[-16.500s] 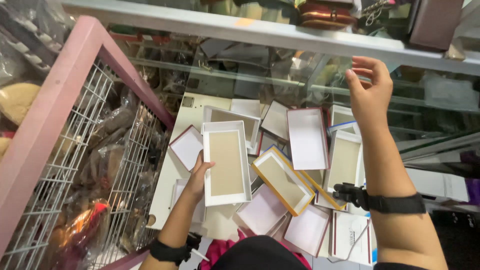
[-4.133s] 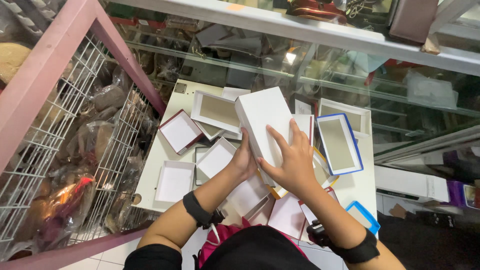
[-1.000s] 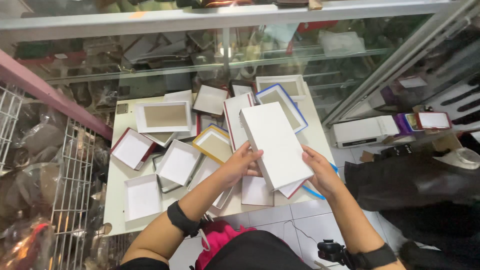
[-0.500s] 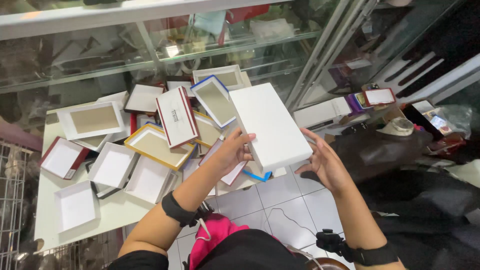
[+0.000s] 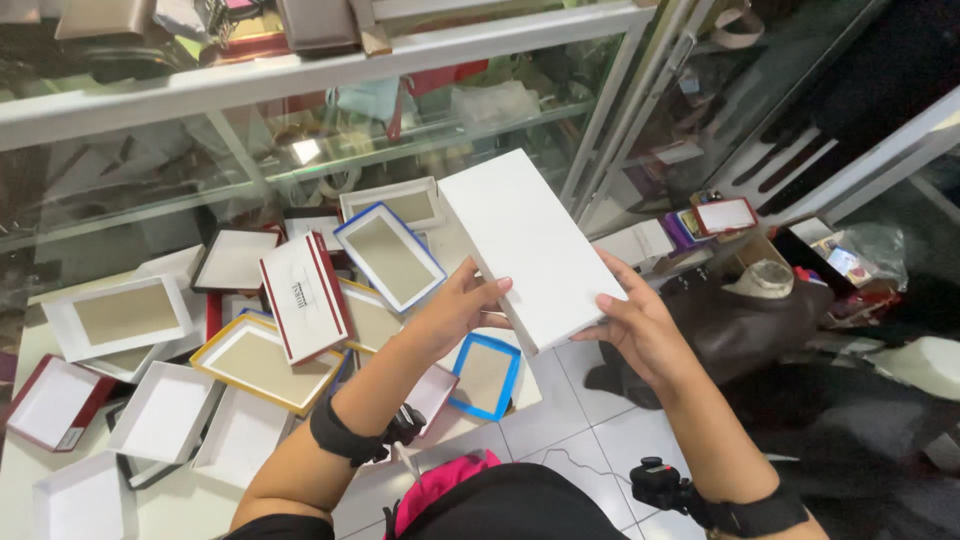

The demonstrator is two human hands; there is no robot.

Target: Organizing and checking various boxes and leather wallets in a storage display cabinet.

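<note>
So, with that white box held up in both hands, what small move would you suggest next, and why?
Probably lower the white box toward the bare floor tiles near the blue-rimmed tray. The left hand and right hand grip only its near end, above a surface crowded with open boxes.

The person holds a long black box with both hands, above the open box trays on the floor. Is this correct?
Not quite: the head view shows a long white box, not a black one. The left hand and the right hand both hold it, above the open box trays on the floor.
</note>
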